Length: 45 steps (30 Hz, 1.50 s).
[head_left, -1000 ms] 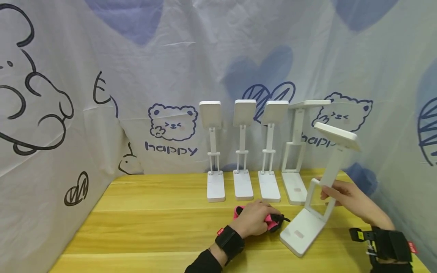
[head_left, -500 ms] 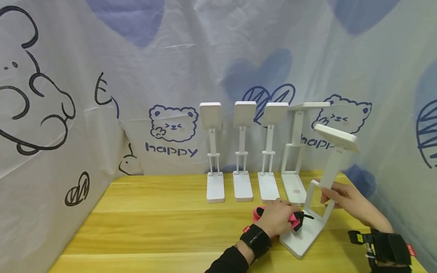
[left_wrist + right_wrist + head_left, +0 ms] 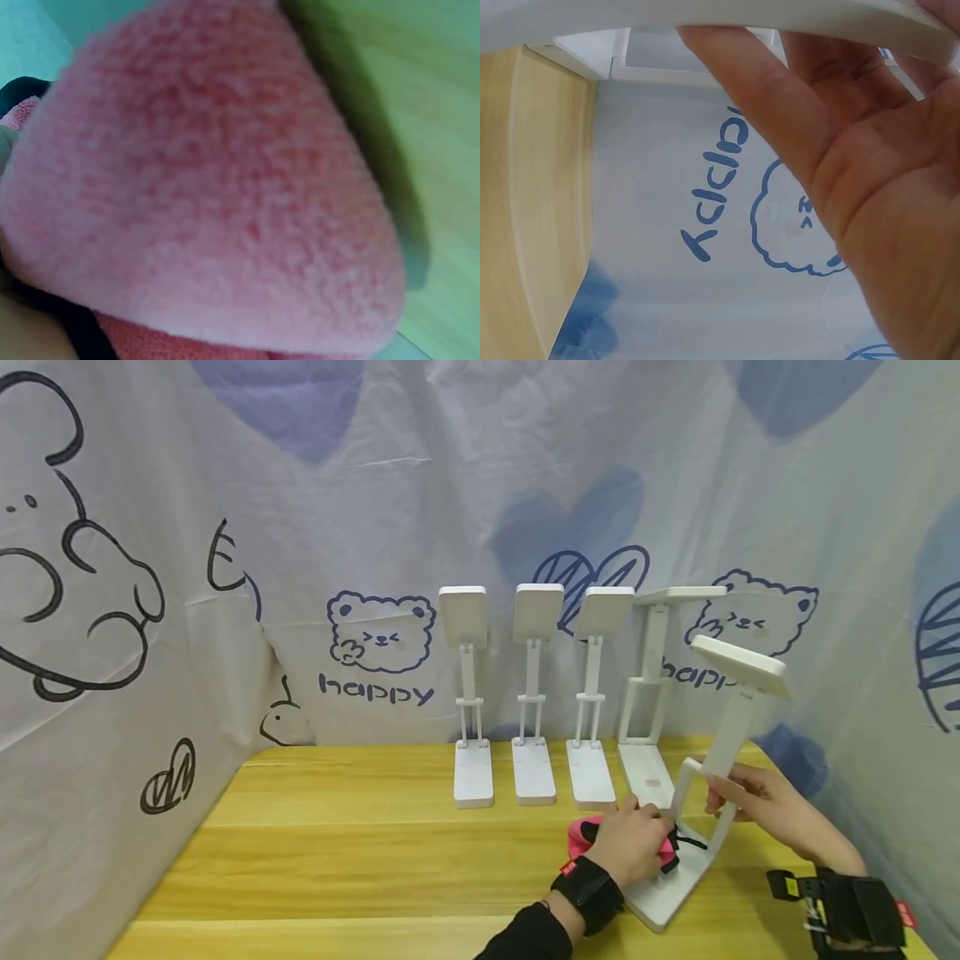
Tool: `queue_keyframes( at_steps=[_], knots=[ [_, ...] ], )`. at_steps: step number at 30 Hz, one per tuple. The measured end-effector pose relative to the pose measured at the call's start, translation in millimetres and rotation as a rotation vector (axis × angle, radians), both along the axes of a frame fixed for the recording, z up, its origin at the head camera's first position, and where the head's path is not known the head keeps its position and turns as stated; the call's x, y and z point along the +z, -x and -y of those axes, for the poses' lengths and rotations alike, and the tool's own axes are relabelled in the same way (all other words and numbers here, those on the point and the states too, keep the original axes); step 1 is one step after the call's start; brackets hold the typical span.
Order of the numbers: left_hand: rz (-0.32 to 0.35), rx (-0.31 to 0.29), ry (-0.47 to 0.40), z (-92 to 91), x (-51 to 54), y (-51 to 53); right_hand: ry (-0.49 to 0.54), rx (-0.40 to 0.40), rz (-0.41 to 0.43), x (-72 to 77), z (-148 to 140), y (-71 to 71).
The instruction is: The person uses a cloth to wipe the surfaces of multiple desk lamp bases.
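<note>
A white folding phone stand (image 3: 722, 727), its flat head tilted, stands on the table at the right. My right hand (image 3: 765, 797) grips its upright arm, thumb in front and fingers partly hidden behind. The right wrist view shows the right hand (image 3: 862, 142) with its fingertips at the white edge of the stand. On the stand's base, my left hand (image 3: 633, 839) holds a bunched pink cloth (image 3: 581, 837) with black trim. Fluffy pink cloth (image 3: 202, 172) fills most of the left wrist view, so the left fingers are mostly hidden there.
Several more white stands line the table's back edge, among them a left one (image 3: 473, 772), a middle one (image 3: 533, 768), and one with a level head (image 3: 645, 768). A printed curtain (image 3: 390, 527) encloses the wooden table (image 3: 337, 860) at the back and sides.
My left hand has moved right with the pink cloth, from the table beside the stand onto its base. The right hand and its stand have stayed nearly in place.
</note>
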<state>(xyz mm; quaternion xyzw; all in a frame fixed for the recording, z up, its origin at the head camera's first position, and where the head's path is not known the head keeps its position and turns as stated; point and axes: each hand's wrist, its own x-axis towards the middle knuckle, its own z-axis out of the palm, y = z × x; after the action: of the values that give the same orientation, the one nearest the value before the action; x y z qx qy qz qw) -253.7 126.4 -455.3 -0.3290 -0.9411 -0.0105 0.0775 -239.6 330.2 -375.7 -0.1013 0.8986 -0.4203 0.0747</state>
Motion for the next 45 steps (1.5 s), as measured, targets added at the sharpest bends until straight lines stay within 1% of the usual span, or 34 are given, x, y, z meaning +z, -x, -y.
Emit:
queue_keyframes(
  at_steps=[5, 11, 15, 18, 22, 24, 26, 30, 33, 35, 38, 41, 45],
  knots=[
    [0.003, -0.024, 0.023, -4.8, 1.9, -0.7, 0.002, -0.004, -0.007, -1.6, 0, 0.3],
    [0.049, -0.061, 0.049, -9.5, 4.9, -0.8, 0.000, -0.007, -0.010, -1.8, -1, 0.8],
    [0.084, -0.119, 0.072, -13.4, 6.9, -2.9, 0.012, 0.011, -0.022, -1.6, -3, 0.4],
    [0.082, -0.169, 0.079, -18.6, 7.6, -6.6, 0.018, 0.017, -0.023, -0.6, -4, -0.1],
    [0.080, -0.212, 0.070, -23.8, 7.9, -9.4, 0.013, 0.018, -0.034, 0.5, -3, 0.3],
    [0.101, -0.236, 0.049, -23.6, 7.6, -9.2, 0.020, 0.015, -0.034, 0.1, -3, 0.5],
    [0.129, -0.262, 0.020, -21.8, 7.1, -8.3, 0.033, 0.022, -0.031, -0.4, -3, 0.7],
    [0.217, -0.295, -0.026, -15.9, 7.4, -6.8, 0.057, 0.012, -0.003, -1.9, -3, 0.3],
    [0.286, -0.301, -0.039, -8.7, 8.8, -8.2, 0.057, 0.007, -0.001, -3.2, -3, 0.5],
    [0.315, -0.304, -0.040, -2.9, 9.5, -10.9, 0.058, 0.007, -0.001, -3.7, -3, 0.6],
    [0.313, -0.334, -0.021, 7.4, 9.4, -16.6, 0.060, 0.010, -0.005, -4.0, -3, 1.1],
    [0.277, -0.381, 0.008, 17.9, 8.7, -22.1, 0.064, 0.008, -0.002, -3.8, -3, 1.2],
    [0.268, -0.429, 0.009, 29.9, 8.8, -24.3, 0.068, 0.006, 0.007, -3.4, -3, 1.6]
  ],
)
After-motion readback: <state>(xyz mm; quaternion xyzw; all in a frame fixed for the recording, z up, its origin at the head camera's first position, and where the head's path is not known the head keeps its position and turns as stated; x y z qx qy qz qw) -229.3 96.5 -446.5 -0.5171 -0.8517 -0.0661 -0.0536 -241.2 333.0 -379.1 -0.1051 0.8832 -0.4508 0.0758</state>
